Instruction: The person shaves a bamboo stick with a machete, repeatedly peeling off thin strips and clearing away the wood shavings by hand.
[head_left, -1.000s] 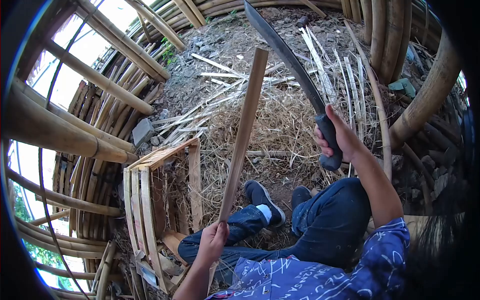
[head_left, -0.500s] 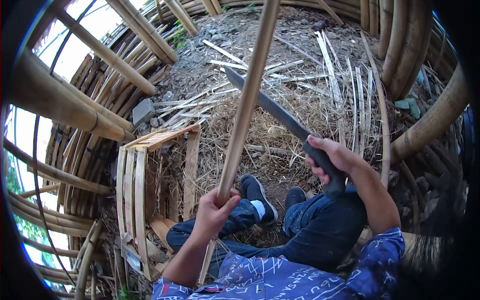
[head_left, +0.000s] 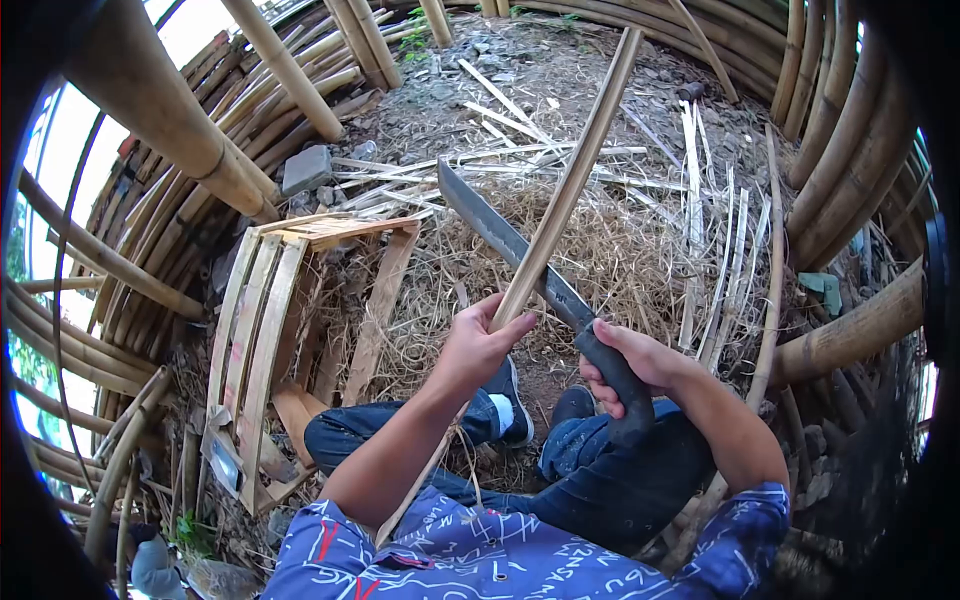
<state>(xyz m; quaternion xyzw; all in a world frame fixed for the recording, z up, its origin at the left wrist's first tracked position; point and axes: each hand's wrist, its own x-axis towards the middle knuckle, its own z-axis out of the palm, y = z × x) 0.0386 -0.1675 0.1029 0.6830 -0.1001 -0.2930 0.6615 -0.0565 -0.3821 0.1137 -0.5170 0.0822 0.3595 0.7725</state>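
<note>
Head view: you have a wood strip [head_left: 575,180] in your left hand [head_left: 475,345], the fingers closed around its lower part, with the thumb along 1 side. The strip slants up and away to your right, its far end raised over the ground [head_left: 660,125]. Your right hand [head_left: 635,365] is wrapped around the black handle of a big knife [head_left: 485,222], fingers gripping it firmly just above your bent knee [head_left: 660,455]. The blade points up and to your left, and it crosses behind the strip just beyond your left hand; whether the 2 touch, you cannot tell from this angle. To your left, a slatted wooden crate [head_left: 252,335] sits near your leg, with a grey block [head_left: 307,170] beyond it. Curly shavings [head_left: 600,240] cover the ground past your shoes [head_left: 515,400], and long pale strips [head_left: 693,190] lie on and around them. Bamboo poles [head_left: 285,70] stand along both sides.
</note>
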